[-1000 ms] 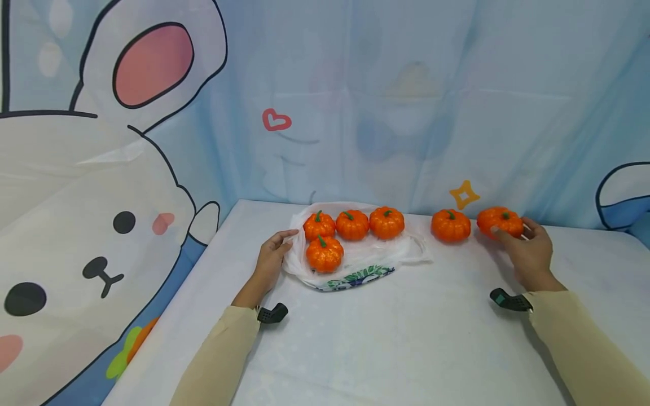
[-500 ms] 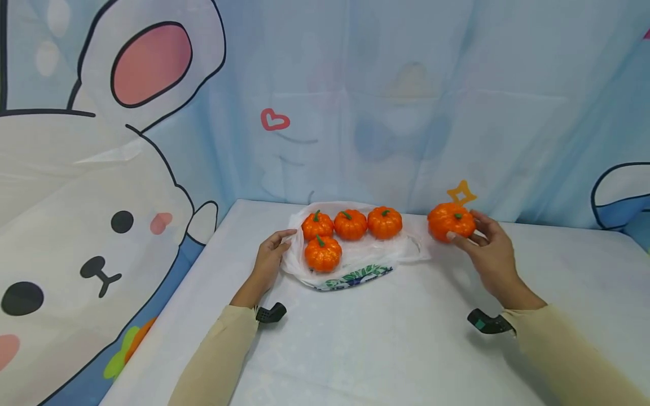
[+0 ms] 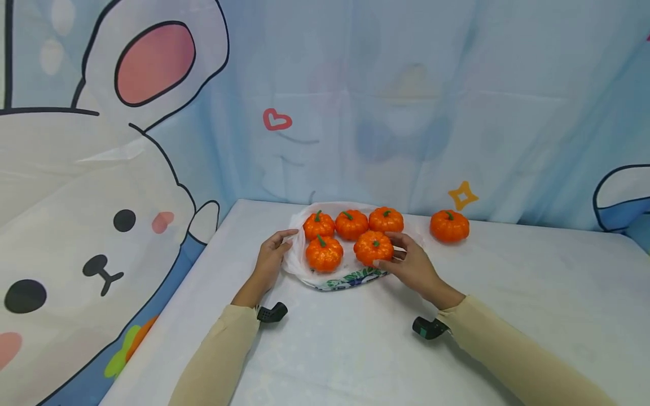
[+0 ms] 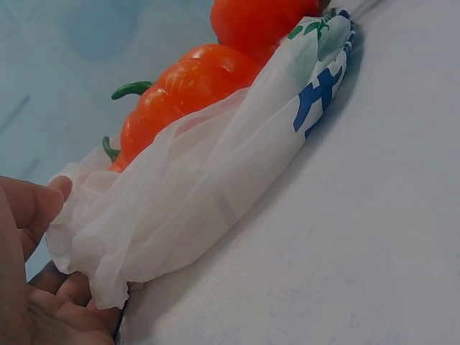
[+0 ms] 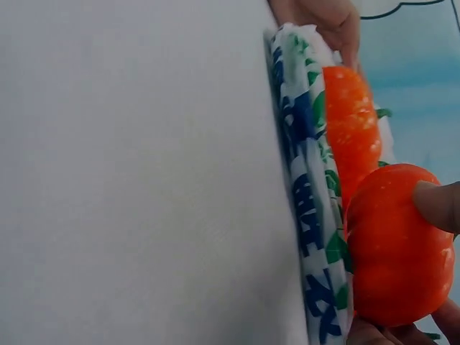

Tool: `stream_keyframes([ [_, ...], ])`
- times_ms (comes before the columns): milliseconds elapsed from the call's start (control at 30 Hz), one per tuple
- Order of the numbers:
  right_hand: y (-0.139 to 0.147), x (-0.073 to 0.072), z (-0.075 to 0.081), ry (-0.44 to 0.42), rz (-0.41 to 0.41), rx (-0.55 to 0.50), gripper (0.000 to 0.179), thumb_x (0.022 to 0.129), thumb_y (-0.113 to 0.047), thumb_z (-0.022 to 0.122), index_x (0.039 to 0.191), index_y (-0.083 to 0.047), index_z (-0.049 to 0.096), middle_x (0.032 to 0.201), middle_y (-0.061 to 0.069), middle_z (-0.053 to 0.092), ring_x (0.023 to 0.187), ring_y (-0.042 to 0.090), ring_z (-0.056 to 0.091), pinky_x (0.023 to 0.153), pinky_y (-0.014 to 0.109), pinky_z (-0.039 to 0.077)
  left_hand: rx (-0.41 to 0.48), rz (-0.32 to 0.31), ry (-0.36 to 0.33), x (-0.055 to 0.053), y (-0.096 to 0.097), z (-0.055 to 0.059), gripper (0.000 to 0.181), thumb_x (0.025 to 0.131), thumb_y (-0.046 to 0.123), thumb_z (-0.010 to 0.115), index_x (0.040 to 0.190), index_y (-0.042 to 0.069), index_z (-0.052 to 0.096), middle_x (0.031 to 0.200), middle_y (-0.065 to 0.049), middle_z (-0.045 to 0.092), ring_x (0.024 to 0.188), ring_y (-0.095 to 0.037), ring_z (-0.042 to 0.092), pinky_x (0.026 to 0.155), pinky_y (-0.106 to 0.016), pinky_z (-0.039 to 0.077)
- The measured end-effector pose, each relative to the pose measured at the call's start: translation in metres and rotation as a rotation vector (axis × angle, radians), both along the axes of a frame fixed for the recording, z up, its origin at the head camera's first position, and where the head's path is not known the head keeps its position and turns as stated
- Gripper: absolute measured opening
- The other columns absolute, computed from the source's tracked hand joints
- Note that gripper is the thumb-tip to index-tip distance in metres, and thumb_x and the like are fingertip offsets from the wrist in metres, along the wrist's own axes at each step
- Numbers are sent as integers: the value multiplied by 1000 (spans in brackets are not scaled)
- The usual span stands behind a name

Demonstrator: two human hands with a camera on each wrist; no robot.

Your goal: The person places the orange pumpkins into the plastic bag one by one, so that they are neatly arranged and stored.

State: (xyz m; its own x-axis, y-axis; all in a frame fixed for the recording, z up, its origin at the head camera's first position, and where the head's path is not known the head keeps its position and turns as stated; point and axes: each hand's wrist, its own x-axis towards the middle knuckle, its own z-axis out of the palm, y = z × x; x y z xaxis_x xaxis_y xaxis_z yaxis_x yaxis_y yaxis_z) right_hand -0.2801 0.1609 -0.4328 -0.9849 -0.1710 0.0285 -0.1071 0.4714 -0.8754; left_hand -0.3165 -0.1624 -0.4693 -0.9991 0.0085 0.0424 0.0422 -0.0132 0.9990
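A white plastic bag (image 3: 295, 269) with a green and blue print lies spread on the table, with several small orange pumpkins on it. My left hand (image 3: 268, 264) holds the bag's left edge; in the left wrist view its fingers are at the crumpled plastic (image 4: 93, 244). With thumb and fingers on either side, my right hand (image 3: 417, 272) grips a pumpkin (image 3: 373, 248) over the bag's front right part. That pumpkin is beside the front-left pumpkin (image 3: 324, 254), and three more form a row behind. Whether the gripped one touches the bag, I cannot tell.
One more pumpkin (image 3: 449, 226) stands on the white table (image 3: 345, 349) to the right of the bag, near the back edge. A blue curtain (image 3: 396, 152) hangs behind, and a printed cartoon bear cloth (image 3: 71, 225) is on the left.
My right hand has carried a pumpkin leftward from the far right, past the standing pumpkin, to the bag's front right. The left hand has stayed at the bag's edge.
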Motion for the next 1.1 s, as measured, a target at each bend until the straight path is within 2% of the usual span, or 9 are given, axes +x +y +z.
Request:
stream_keyframes([
  [200, -13, -13, -8, -10, 17, 51, 78, 87, -22, 74, 149, -2, 32, 149, 23, 41, 130, 42, 50, 105, 49, 46, -15, -6, -21, 1, 2, 5, 32, 102, 10, 48, 131, 8, 61, 151, -3, 46, 138, -19, 38, 115, -40, 34],
  [467, -22, -18, -12, 10, 49, 46, 75, 87, -18, 73, 149, -2, 34, 149, 22, 42, 126, 39, 54, 103, 48, 49, -19, -10, -21, 2, 1, 7, 33, 102, 12, 48, 133, 9, 60, 153, -3, 43, 142, -19, 34, 116, -39, 32],
  [700, -27, -21, -13, 50, 77, 67, 74, 87, -16, 73, 148, 2, 35, 149, 24, 43, 128, 38, 51, 107, 50, 44, -13, -6, -17, 2, -1, 5, 32, 102, 11, 49, 132, 9, 61, 152, -2, 44, 141, -19, 35, 111, -37, 34],
  [800, -29, -22, -12, 40, 87, 60, 76, 87, -15, 73, 149, 1, 33, 150, 23, 41, 131, 38, 48, 110, 51, 42, -14, -9, -19, 1, -2, 4, 32, 102, 12, 49, 132, 8, 60, 153, -3, 43, 142, -19, 33, 112, -37, 33],
  [1000, -19, -22, -8, 3, 96, 24, 79, 86, -17, 74, 152, -3, 31, 155, 21, 35, 137, 42, 43, 112, 52, 38, -19, -11, -30, 4, -1, 9, 33, 102, 9, 48, 132, 5, 59, 154, -6, 42, 146, -22, 30, 119, -43, 29],
  [1100, -5, -17, -1, 54, 83, 12, 73, 88, -17, 73, 149, -2, 36, 153, 22, 39, 137, 42, 43, 110, 51, 39, -11, -3, -23, 4, 0, 8, 32, 101, 9, 49, 131, 6, 60, 152, -5, 45, 143, -21, 33, 119, -43, 30],
])
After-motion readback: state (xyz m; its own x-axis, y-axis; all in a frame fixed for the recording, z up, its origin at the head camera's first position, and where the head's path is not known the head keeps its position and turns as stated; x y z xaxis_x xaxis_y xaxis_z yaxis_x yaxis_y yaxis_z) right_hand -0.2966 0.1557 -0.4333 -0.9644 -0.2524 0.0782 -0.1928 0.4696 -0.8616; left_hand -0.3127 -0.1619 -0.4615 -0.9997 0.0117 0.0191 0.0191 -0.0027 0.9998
